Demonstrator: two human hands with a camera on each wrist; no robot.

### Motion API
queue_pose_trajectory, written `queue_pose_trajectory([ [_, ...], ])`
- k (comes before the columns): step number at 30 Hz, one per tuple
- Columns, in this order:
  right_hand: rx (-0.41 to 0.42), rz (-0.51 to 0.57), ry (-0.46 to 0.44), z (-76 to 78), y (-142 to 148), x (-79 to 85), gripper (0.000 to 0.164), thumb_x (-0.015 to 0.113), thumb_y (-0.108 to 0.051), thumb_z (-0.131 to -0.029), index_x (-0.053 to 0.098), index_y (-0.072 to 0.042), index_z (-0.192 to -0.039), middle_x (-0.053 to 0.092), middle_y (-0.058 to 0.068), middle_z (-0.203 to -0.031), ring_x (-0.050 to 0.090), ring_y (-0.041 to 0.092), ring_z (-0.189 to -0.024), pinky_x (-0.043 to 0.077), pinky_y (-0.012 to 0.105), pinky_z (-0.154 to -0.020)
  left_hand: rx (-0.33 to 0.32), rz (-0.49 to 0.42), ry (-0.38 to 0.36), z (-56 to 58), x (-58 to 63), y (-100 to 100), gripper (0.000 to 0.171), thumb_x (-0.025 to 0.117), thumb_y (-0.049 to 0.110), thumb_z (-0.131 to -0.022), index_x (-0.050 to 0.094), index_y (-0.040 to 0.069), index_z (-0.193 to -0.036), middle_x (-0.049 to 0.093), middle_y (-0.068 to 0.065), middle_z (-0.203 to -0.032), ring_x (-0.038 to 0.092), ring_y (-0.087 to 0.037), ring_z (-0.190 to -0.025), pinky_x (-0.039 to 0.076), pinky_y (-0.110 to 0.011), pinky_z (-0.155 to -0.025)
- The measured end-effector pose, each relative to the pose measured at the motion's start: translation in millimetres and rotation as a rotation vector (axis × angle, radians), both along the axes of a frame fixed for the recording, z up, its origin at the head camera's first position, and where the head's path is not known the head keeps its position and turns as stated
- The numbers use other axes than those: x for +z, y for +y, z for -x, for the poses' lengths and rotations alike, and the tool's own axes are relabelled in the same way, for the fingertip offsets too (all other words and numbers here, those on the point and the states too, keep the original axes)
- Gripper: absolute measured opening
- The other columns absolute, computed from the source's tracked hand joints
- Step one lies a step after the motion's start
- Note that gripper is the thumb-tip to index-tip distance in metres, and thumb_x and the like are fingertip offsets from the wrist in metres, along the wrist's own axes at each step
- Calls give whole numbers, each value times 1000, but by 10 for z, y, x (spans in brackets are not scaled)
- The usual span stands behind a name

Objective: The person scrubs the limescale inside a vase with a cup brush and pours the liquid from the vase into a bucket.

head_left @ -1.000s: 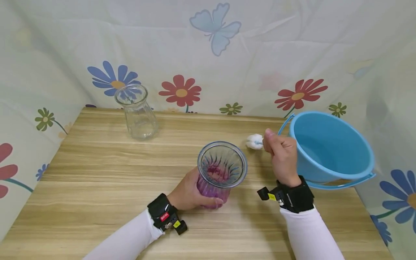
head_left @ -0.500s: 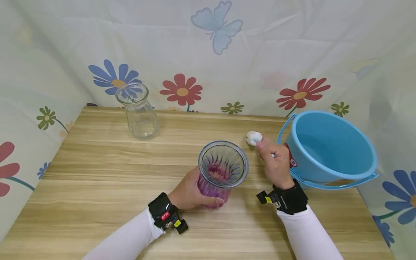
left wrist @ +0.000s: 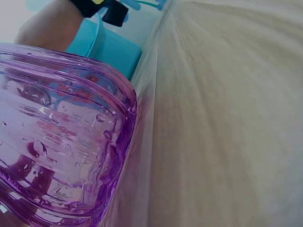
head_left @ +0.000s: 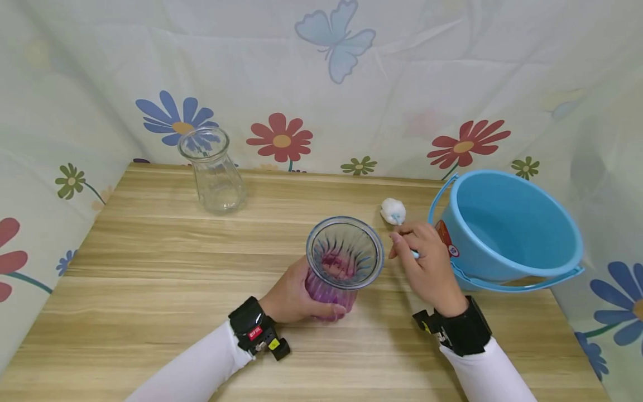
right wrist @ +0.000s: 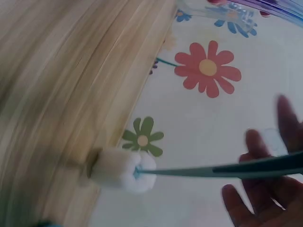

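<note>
Left hand (head_left: 288,298): grasping; the fingers and thumb wrap the lower body of the purple vase (head_left: 326,296), which is at the near middle of the table (head_left: 125,268), mouth up; water drops (left wrist: 100,117) show on its glass; the views do not settle whether its base touches the table; right hand (head_left: 427,262): grasping; it holds the sponge brush (right wrist: 194,172) by its stick, to the right of the vase mouth, with the white sponge head (head_left: 392,212) pointing to the far side; the blue bucket (head_left: 467,257) stands just to the right of this hand; the clear vase (head_left: 218,184) stands well apart at the far left; hazards: wet glass may slip if the left hand slackens; the purple vase may tip if its rim takes a sideways push, since one hand alone steadies it; the sponge brush may twist in the right hand if the stick is held too lightly; a swing to the right may knock the blue bucket or snag its hoop handle (head_left: 522,288)
</note>
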State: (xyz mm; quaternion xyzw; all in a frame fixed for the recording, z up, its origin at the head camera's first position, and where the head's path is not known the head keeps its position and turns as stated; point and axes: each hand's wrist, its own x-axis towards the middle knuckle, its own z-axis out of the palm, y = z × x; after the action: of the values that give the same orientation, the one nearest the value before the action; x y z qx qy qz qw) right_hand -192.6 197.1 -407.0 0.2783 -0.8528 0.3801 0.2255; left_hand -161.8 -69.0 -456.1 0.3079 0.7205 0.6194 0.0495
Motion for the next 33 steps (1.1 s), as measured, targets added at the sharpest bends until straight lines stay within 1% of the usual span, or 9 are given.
queue_pose_trajectory([
  [5, -97, -172, -27, -112, 80, -40, 20, 56, -14, -97, 72, -4, -93, 59, 18, -116, 45, 31, -111, 38, 53, -87, 16, 28, 12, 67, -222, 16, 82, 91, 39, -61, 48, 22, -129, 62, 5, -119, 56, -15, -109, 47, -39, -96],
  [8, -158, -233, -57, -194, 121, -62, 23, 56, -18, -97, 69, -1, -106, 52, 22, -121, 43, 34, -112, 37, 54, -87, 19, 36, 13, 76, -250, 19, 83, 90, 42, -61, 48, 24, -130, 61, 6, -120, 55, -14, -109, 48, -38, -96],
  [10, -185, -262, -79, -238, 144, -79, 26, 55, -20, -98, 66, -1, -112, 49, 23, -119, 43, 34, -108, 38, 52, -83, 19, 31, 20, 72, -233, 18, 83, 91, 40, -61, 48, 22, -130, 61, 5, -120, 55, -16, -109, 48, -39, -96],
  [14, -214, -300, -130, -286, 174, -116, 30, 55, -21, -98, 63, -1, -119, 47, 16, -106, 46, 25, -90, 40, 42, -71, 9, -2, 12, 22, -78, 4, 81, 91, 28, -62, 49, 12, -129, 62, -5, -119, 56, -24, -108, 48, -43, -95],
  [17, -209, -331, -158, -298, 195, -149, 31, 56, -18, -97, 61, 0, -123, 48, 10, -97, 44, 19, -77, 38, 35, -62, 0, -9, -8, -18, 45, -6, 79, 90, 22, -62, 48, 7, -128, 62, -10, -119, 56, -28, -109, 48, -45, -96],
  [19, -192, -354, -168, -301, 209, -172, 33, 58, -15, -96, 59, 1, -124, 48, 8, -94, 41, 17, -72, 37, 33, -58, -9, -1, -22, -32, 78, -10, 79, 90, 21, -63, 48, 7, -129, 62, -11, -120, 56, -28, -109, 48, -43, -96],
  [22, -161, -393, -167, -298, 238, -215, 36, 61, -12, -93, 57, 3, -126, 49, 8, -93, 40, 16, -70, 38, 31, -57, -18, 13, -33, -43, 94, -14, 79, 90, 22, -65, 47, 8, -130, 62, -10, -120, 56, -25, -109, 49, -42, -96],
  [27, -127, -446, -164, -291, 297, -285, 46, 65, -8, -88, 53, 5, -131, 51, 11, -97, 44, 18, -77, 42, 35, -61, -21, 23, -40, -44, 89, -13, 78, 90, 23, -65, 47, 13, -130, 62, -7, -121, 56, -22, -110, 49, -41, -95],
  [33, -119, -497, -179, -257, 338, -357, 53, 65, -3, -85, 49, 5, -135, 51, 15, -100, 46, 21, -80, 43, 36, -62, -21, 18, -50, -41, 86, -7, 79, 90, 21, -66, 46, 13, -131, 61, -5, -121, 56, -20, -109, 50, -41, -94],
])
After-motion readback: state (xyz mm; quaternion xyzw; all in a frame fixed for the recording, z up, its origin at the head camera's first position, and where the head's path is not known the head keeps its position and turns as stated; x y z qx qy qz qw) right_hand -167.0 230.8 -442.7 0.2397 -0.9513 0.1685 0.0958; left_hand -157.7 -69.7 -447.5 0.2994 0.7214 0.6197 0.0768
